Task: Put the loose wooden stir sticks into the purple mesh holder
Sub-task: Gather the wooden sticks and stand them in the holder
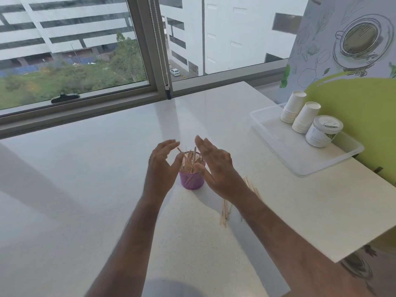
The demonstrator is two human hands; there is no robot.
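Between both hands' fingers [171,146], purple holder [192,181]

Holder [192,180]: purple mesh, upright on the white tabletop [107,168], full of sticks [189,160] leaning at mixed angles.
Left hand [160,166]: just left of the holder, fingers loosely spread, gripping nothing.
Right hand [216,166]: just right of the holder, fingers straight, palm towards it.
Loose sticks [224,211]: flat on the tabletop, partly under the right forearm.
Tray [321,168]: clear, far right, with two cup stacks [300,116] and a jar [323,130].
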